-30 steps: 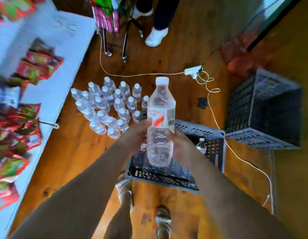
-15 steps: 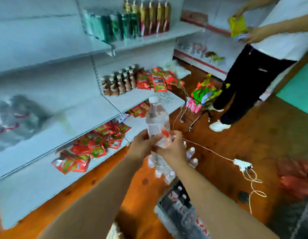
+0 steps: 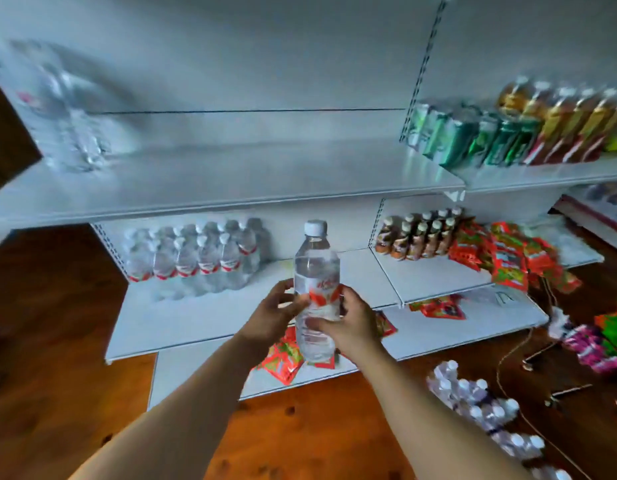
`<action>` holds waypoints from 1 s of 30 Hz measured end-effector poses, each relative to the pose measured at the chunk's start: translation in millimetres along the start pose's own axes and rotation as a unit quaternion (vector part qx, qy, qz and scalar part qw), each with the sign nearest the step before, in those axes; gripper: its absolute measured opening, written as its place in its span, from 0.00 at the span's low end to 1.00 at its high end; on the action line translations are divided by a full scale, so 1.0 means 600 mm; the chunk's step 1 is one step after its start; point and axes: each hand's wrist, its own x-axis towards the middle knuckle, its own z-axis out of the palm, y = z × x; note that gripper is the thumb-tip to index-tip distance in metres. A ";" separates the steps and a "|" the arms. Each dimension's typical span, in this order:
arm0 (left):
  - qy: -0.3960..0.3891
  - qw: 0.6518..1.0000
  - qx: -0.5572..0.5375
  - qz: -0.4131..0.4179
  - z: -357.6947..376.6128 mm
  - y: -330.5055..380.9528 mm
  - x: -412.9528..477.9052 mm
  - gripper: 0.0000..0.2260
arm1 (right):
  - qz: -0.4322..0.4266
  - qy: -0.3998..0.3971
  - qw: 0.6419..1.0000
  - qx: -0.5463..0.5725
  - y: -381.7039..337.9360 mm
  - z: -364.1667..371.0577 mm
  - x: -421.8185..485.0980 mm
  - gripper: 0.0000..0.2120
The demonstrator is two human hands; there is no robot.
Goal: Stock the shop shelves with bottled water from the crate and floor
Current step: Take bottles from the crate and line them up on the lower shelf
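Water bottles (image 3: 193, 261) stand on the shelf (image 3: 203, 317), snack packets (image 3: 508, 258) rightward.

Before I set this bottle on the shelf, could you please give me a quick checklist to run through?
1. Bottle upright, cap on: ok.
2. Left hand and right hand both grip it: ok.
3. Bare shelf in front of the stocked water bottles: ok.
4. Cap seal tight: cannot tell.
5. Floor bottles left to stock: ok.
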 end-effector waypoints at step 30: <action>0.278 0.949 -0.065 0.136 -0.295 -0.436 0.516 0.13 | -0.186 -0.001 0.982 0.009 0.344 0.483 0.552 0.29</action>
